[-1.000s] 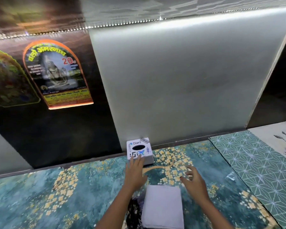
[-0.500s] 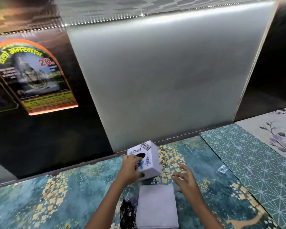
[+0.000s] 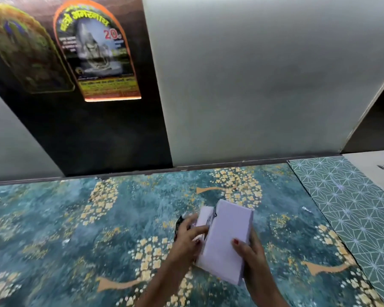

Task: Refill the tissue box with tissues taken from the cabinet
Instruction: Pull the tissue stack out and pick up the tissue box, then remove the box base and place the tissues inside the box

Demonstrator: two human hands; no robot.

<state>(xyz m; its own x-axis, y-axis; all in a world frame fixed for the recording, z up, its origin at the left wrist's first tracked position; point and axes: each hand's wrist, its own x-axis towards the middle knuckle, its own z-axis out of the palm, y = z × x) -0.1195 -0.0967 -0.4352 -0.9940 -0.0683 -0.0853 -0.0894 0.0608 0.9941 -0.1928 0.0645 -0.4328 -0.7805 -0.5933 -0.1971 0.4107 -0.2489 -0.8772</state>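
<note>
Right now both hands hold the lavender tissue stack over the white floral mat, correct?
Not quite. The head view shows the left hand and right hand holding the lavender tissue stack over the teal-and-gold mat, not a white floral one.

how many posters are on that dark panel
2: an orange-bordered arched poster on the dark panel, and a blurred green one to its left, cut by the frame edge. More may lie out of view.
</note>
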